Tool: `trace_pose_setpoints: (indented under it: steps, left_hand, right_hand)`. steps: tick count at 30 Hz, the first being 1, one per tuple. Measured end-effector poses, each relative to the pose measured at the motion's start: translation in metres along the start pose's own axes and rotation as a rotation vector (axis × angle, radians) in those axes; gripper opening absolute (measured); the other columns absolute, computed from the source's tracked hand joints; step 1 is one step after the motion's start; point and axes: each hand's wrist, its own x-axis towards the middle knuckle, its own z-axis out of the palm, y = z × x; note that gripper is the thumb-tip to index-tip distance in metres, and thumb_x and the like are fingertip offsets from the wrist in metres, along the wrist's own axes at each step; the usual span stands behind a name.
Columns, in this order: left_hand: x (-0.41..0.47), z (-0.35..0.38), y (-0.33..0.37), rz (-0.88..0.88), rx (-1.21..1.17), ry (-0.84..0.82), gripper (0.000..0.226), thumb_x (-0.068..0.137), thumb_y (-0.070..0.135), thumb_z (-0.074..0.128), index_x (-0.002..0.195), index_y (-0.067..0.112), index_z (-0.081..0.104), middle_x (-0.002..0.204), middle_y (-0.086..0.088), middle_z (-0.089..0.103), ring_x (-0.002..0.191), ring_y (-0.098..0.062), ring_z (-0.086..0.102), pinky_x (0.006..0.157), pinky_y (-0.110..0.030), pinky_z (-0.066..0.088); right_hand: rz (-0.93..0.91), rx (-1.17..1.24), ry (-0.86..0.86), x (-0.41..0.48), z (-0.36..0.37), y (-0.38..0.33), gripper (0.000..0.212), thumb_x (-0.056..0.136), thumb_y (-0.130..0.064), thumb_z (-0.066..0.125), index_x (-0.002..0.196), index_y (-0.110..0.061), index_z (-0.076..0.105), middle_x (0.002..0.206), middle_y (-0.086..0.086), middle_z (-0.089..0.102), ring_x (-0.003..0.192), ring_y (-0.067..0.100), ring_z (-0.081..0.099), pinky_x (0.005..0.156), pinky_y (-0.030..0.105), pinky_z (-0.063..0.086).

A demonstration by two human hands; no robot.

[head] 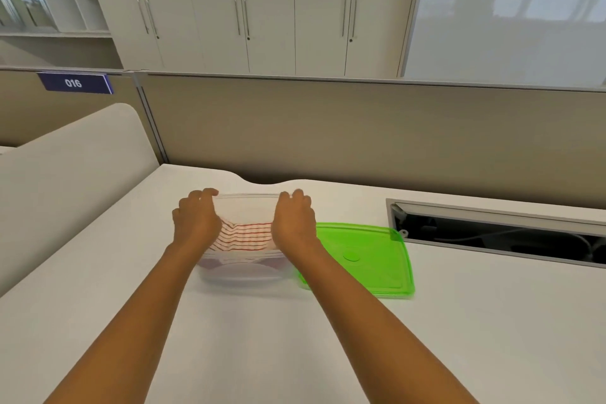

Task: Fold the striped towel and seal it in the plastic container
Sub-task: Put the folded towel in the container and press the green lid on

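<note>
A white desk fills the view. On it stands a clear plastic container, open, with its green lid lying flat just beside it on the right, touching or nearly so. Inside the container lies the red-and-white striped towel, folded, between the two hands. The left hand and right hand are curled down into the container at either end of the towel, fingers bent, seemingly pressing it in; a true grip cannot be told. To do this well, the towel likely needs tucking flat below the rim, so the lid can seat cleanly.
</note>
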Motion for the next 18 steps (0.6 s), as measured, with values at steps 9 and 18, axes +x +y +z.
trace_pose_setpoints:
  steps: [9, 18]
  left_hand:
    - [-0.006, 0.02, -0.005, 0.142, 0.321, -0.437, 0.037, 0.099, 0.026, 0.03, 0.13, 0.017, 0.049, 0.129, -0.007, 0.057, 0.109, -0.023, 0.058, 0.09, -0.03, 0.046]
    - [-0.03, 0.018, -0.007, 0.151, -0.058, 0.014, 0.034, 0.097, 0.027, 0.039, 0.108, 0.011, 0.066, 0.107, -0.012, 0.07, 0.088, -0.026, 0.065, 0.072, -0.034, 0.051]
  right_hand:
    - [-0.367, -0.599, -0.278, -0.001, 0.021, 0.01, 0.04, 0.101, -0.025, 0.025, 0.134, -0.026, 0.048, 0.132, 0.005, 0.058, 0.129, 0.027, 0.045, 0.117, 0.05, 0.005]
    - [-0.244, -0.018, 0.271, -0.019, -0.012, 0.061, 0.025, 0.094, -0.015, 0.043, 0.106, -0.012, 0.064, 0.105, 0.01, 0.068, 0.099, 0.031, 0.058, 0.082, 0.039, 0.043]
